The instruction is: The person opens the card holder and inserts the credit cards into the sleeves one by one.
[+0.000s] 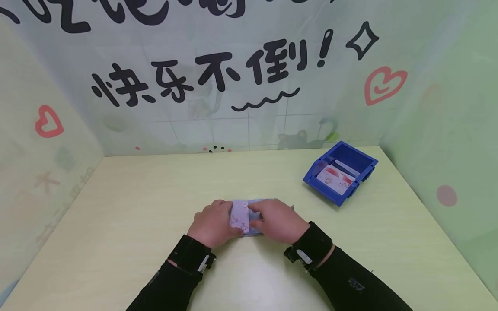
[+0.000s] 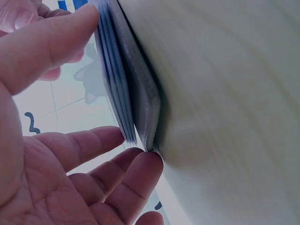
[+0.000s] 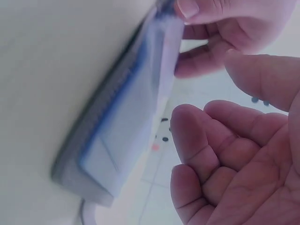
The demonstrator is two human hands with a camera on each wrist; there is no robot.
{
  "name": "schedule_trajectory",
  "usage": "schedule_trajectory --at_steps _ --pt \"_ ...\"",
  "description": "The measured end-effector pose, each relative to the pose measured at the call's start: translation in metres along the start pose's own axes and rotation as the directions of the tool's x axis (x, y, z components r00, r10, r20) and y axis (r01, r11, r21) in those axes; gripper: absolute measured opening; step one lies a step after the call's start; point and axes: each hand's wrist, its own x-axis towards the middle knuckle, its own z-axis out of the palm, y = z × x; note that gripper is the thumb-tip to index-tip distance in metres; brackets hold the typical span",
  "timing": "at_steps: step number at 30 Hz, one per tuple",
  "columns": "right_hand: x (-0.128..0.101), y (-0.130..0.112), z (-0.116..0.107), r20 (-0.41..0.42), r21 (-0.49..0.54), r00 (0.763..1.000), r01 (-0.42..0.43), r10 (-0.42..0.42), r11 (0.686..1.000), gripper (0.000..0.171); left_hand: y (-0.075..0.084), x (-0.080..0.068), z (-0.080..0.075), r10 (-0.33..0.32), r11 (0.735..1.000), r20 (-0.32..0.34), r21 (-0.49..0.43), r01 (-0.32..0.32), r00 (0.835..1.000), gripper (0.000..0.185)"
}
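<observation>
A small card holder [image 2: 140,89] with clear sleeve pages and a thicker grey cover lies on the table, seen edge-on in both wrist views. A pale pink flowered card [image 1: 239,214] shows at its left part. My left hand [image 1: 214,224] grips the holder's left end, thumb on the pages and fingers at the far edge. Over the right part of the holder hovers my right hand [image 1: 278,220], thumb and fingers loosely bent and apart. In the right wrist view, nothing sits between the right fingers [image 3: 190,136]. The right hand hides part of the holder in the head view.
A blue plastic bin [image 1: 352,155] stands at the back right of the table, with several cards [image 1: 335,179] in it. The light wooden table [image 1: 148,190] is bordered by printed wall panels [image 1: 249,129] at the back and both sides.
</observation>
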Motion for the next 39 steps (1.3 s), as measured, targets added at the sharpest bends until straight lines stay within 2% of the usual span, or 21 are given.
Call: schedule_trajectory --at_steps 8,17,25,34,39 --pt "-0.003 0.004 -0.015 -0.010 -0.009 0.996 -0.084 0.084 0.996 0.049 0.001 0.000 0.001 -0.015 1.000 -0.014 -0.013 0.015 1.000 0.072" --pt "-0.006 0.019 -0.040 -0.083 -0.030 0.989 -0.127 0.124 0.991 0.051 0.002 -0.001 0.003 0.021 1.000 -0.053 -0.003 -0.021 0.998 0.070" --pt "-0.010 0.045 -0.071 -0.181 -0.056 0.974 -0.146 0.134 0.988 0.048 0.000 -0.003 0.004 0.048 0.999 -0.062 0.002 -0.048 0.997 0.072" --pt "-0.011 0.081 -0.109 -0.268 -0.063 0.941 -0.230 0.205 0.971 0.047 0.001 -0.002 0.002 0.074 0.997 -0.085 0.014 -0.073 0.994 0.071" --pt "-0.014 0.104 -0.123 -0.291 -0.074 0.926 -0.274 0.242 0.959 0.045 0.001 -0.001 0.001 0.073 0.997 -0.088 0.004 -0.073 0.994 0.071"
